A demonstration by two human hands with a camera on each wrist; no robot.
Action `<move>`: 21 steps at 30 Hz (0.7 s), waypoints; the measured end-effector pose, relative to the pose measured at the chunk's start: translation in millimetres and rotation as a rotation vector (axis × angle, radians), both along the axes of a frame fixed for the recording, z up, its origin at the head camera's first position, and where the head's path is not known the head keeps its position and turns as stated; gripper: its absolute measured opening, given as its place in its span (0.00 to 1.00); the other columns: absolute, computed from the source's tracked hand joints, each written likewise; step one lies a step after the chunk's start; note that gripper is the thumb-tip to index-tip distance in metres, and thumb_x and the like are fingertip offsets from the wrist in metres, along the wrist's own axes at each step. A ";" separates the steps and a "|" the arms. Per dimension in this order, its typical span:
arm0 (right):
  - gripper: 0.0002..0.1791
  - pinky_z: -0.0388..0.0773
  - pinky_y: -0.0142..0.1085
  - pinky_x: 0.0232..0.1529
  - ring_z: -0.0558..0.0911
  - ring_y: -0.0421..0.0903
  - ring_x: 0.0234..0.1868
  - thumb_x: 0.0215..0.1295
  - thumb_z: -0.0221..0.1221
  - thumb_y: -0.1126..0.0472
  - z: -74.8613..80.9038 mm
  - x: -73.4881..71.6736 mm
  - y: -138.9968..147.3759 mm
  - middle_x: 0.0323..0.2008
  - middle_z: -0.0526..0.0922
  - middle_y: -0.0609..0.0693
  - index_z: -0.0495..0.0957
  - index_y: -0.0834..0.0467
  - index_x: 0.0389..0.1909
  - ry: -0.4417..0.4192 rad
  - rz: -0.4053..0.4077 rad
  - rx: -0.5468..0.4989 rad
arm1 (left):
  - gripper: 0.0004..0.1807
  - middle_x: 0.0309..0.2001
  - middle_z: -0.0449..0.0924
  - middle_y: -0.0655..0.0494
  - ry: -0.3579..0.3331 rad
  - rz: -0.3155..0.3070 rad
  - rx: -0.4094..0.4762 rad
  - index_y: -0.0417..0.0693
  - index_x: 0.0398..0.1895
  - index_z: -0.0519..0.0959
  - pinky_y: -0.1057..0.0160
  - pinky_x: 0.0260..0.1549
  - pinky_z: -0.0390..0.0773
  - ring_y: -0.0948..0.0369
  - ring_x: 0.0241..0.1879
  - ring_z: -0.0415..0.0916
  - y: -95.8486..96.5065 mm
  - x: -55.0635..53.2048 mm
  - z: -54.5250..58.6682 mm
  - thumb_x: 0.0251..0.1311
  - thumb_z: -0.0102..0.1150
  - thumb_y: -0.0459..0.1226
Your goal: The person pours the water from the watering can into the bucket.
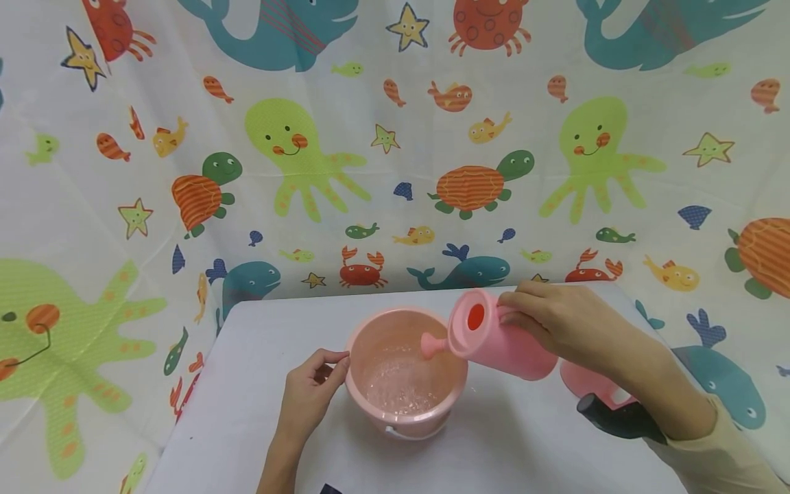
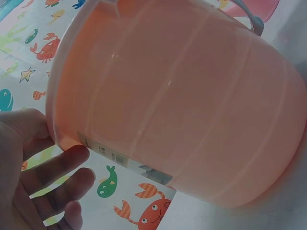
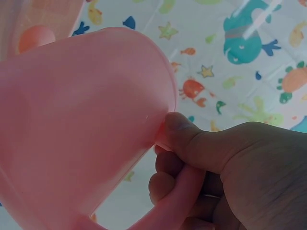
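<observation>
A pale pink bucket point(image 1: 407, 418) stands on the white table, its white handle hanging down in front. Clear, rippled water point(image 1: 401, 387) with small bubbles lies inside. My left hand point(image 1: 311, 394) pinches the bucket's left rim between thumb and fingers; in the left wrist view the other fingers spread beside its wall. In my right hand point(image 1: 549, 319) is a pink watering can point(image 1: 509, 346), gripped by its handle point(image 3: 177, 201). It is tilted to the left, with its spout point(image 1: 434, 346) over the bucket's opening. The right wrist view shows fingers curled around that handle.
A pink rounded object point(image 1: 583, 381) is at the right, partly hidden by my right forearm. The white table point(image 1: 247, 384) reaches back to a curtain point(image 1: 345, 165) printed with sea animals. A black device point(image 1: 617, 417) is on my right wrist.
</observation>
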State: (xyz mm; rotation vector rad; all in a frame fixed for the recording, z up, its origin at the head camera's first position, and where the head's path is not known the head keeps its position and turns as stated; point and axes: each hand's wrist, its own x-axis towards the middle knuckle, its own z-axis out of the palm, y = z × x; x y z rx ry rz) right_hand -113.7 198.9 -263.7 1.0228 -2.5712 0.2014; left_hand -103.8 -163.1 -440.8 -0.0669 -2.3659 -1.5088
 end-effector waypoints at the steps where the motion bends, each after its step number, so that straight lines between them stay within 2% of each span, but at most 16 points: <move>1: 0.20 0.83 0.34 0.34 0.79 0.36 0.33 0.52 0.74 0.60 0.1 0.1 -0.1 0.34 0.82 0.40 0.84 0.49 0.48 -0.003 -0.002 0.002 | 0.05 0.36 0.90 0.57 0.001 0.001 -0.002 0.50 0.39 0.86 0.70 0.26 0.75 0.68 0.27 0.77 0.0 -0.2 -0.4 0.64 0.66 0.40; 10: 0.21 0.85 0.36 0.35 0.80 0.38 0.34 0.52 0.74 0.60 1.6 0.4 -1.2 0.35 0.83 0.41 0.84 0.49 0.49 -0.015 -0.008 0.006 | 0.04 0.35 0.90 0.59 -0.017 0.020 -0.016 0.51 0.39 0.86 0.69 0.26 0.76 0.67 0.27 0.78 0.3 -1.0 -0.6 0.63 0.66 0.40; 21: 0.20 0.83 0.34 0.33 0.79 0.37 0.33 0.52 0.74 0.60 2.6 0.2 -2.9 0.33 0.82 0.40 0.84 0.48 0.48 -0.004 0.002 0.016 | 0.05 0.35 0.90 0.57 0.005 0.001 0.004 0.51 0.39 0.86 0.70 0.26 0.75 0.67 0.27 0.77 0.1 0.4 -0.4 0.64 0.66 0.40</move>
